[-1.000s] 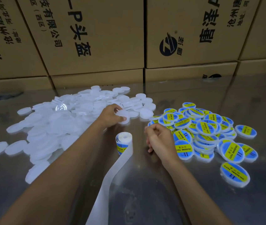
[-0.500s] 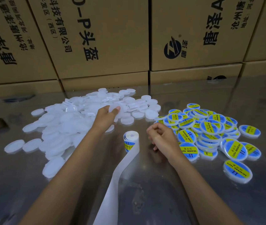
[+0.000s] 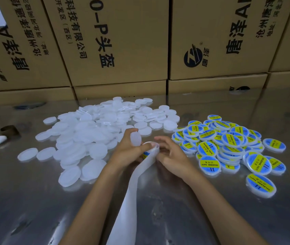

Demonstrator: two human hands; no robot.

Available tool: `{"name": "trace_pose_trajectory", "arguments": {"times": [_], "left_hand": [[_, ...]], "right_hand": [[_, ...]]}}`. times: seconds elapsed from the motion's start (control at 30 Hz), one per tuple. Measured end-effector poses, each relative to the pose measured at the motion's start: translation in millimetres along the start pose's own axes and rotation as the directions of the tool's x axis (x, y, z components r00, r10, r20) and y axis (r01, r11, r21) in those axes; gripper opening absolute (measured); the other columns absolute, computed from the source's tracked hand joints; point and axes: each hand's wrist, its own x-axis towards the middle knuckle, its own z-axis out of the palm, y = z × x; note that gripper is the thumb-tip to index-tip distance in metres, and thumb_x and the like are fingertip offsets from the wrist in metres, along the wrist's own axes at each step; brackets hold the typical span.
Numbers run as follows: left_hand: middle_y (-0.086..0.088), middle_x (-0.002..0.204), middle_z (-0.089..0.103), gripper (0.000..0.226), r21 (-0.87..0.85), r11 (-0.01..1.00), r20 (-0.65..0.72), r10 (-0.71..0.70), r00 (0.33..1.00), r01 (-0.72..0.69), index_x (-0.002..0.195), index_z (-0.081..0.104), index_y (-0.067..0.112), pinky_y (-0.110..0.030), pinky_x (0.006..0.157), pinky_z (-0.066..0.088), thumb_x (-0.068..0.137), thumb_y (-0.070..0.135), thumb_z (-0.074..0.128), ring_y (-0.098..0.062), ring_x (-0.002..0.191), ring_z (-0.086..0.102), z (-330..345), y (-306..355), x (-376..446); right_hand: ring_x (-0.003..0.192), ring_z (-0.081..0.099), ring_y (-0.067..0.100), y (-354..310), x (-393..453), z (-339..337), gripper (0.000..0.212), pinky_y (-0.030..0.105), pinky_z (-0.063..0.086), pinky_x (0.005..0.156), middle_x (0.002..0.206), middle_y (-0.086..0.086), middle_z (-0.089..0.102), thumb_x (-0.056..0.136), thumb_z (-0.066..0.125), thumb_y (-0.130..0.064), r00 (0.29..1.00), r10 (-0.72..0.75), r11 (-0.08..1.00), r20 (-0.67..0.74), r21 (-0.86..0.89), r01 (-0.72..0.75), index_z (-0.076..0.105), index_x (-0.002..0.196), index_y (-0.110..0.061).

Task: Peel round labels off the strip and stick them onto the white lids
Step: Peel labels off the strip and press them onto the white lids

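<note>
Both hands meet at the label roll, a blank lid ready in the left.

The left hand (image 3: 128, 152) pinches a white lid (image 3: 135, 139) upright between thumb and fingers, just above the label roll (image 3: 148, 149); the right hand (image 3: 171, 154) reaches in, fingers curled at the roll's right edge, though whether it already has a label cannot be told. To peel well, I judge it best to bend the spent backing strip (image 3: 131, 191) back sharply so a label edge lifts. Blank lids (image 3: 87, 137) lie to the left, the labelled lids (image 3: 229, 144) to the right.
</note>
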Motion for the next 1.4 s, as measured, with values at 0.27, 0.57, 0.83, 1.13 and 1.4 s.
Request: {"name": "trace_pose_trajectory", "arguments": {"times": [0.27,0.57,0.83,1.13,1.4], "left_hand": [[0.017,0.127,0.051,0.072,-0.054,0.987,-0.023,0.15,0.988,-0.151,0.127,0.046,0.049,-0.017,0.077,0.057,0.073,0.03,0.09,0.004,0.105,0.06,0.1,-10.5,3.8],[0.015,0.139,0.047,0.058,-0.051,0.975,0.014,0.219,0.976,-0.218,0.118,0.05,0.047,-0.015,0.09,0.049,0.083,0.013,0.08,-0.008,0.13,0.047,-1.2,-13.9,8.5],[0.017,0.128,0.053,0.054,-0.076,0.963,-0.011,0.257,0.966,-0.257,0.117,0.052,0.045,-0.006,0.07,0.05,0.083,0.017,0.082,0.014,0.102,0.059,2.2,-12.7,7.1],[0.032,0.12,0.046,0.062,-0.014,0.967,-0.009,0.254,0.967,-0.254,0.128,0.052,0.035,0.002,0.071,0.042,0.078,0.018,0.085,-0.008,0.123,0.045,2.3,-12.9,6.7],[0.026,0.12,0.049,0.06,-0.029,0.978,0.021,0.209,0.978,-0.208,0.127,0.051,0.038,-0.012,0.078,0.046,0.081,0.019,0.083,-0.01,0.119,0.049,0.2,-15.7,10.3]], "right_hand": [[0.076,0.051,0.009,-0.6,-3.9,2.5,0.033,0.016,0.046,0.072,0.089,0.005,0.059,0.076,0.07,0.007,0.997,-0.043,0.996,-0.057,-0.075,0.038,0.064,0.101,-0.013],[0.089,0.063,0.013,2.9,-6.3,0.5,0.026,0.015,0.051,0.079,0.096,0.006,0.066,0.083,0.067,0.007,0.998,-0.029,1.0,-0.059,0.005,0.03,0.059,0.094,-0.015],[0.059,0.051,-0.001,8.9,-0.5,6.3,0.031,0.011,0.046,0.062,0.077,-0.006,0.059,0.072,0.085,-0.007,0.99,-0.001,1.0,-0.138,-0.019,-0.001,0.061,0.088,-0.018],[0.055,0.05,0.001,13.9,-0.4,6.8,0.035,0.021,0.047,0.06,0.06,-0.009,0.058,0.067,0.09,-0.015,0.981,0.009,0.997,-0.194,-0.077,-0.025,0.056,0.074,-0.016],[0.065,0.052,0.008,10.2,-0.6,3.6,0.031,0.015,0.047,0.062,0.076,-0.001,0.061,0.071,0.08,0.001,0.991,0.005,0.999,-0.132,-0.041,-0.011,0.061,0.089,-0.016]]}}
